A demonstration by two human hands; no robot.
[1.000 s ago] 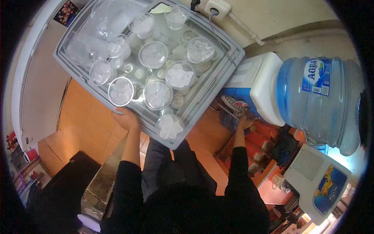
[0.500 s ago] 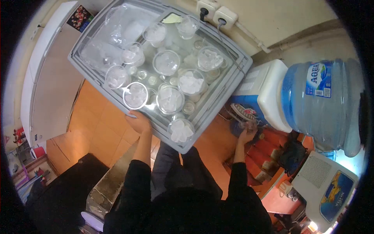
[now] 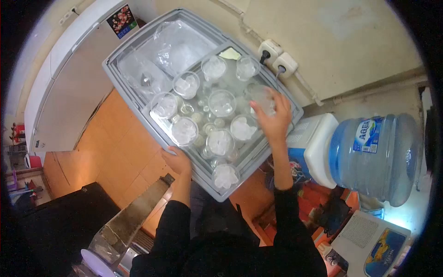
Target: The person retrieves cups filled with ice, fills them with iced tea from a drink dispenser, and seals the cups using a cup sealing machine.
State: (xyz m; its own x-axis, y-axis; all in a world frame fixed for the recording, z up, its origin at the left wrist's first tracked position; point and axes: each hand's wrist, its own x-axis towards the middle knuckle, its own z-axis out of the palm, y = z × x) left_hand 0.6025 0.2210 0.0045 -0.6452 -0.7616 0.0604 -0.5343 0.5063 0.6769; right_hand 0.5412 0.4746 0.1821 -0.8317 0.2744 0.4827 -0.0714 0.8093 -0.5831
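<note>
A chest freezer (image 3: 210, 184) with a grey rim and glass top stands in front of me. Several clear plastic cups of ice are spread over the glass, one (image 3: 222, 103) in the middle and another (image 3: 226, 176) at the near corner. My right hand (image 3: 275, 115) is closed around a clear plastic cup (image 3: 262, 98) at the right side of the freezer; its fingers partly hide the cup. At the near left edge, my left hand (image 3: 177, 160) rests against the rim, fingers loosely apart and no cup in them.
A crumpled clear plastic bag (image 3: 143, 76) lies at the freezer's far left. Right of the freezer is a water dispenser with a large blue bottle (image 3: 374, 157). Sockets (image 3: 277, 57) with plugs are on the wall. A white cabinet (image 3: 87, 78) stands left, above orange floor tiles (image 3: 110, 152).
My right hand has risen from beside the dispenser and taken hold of a cup on the glass. My left hand stays at the rim. The view has shifted, placing the freezer lower and further right.
</note>
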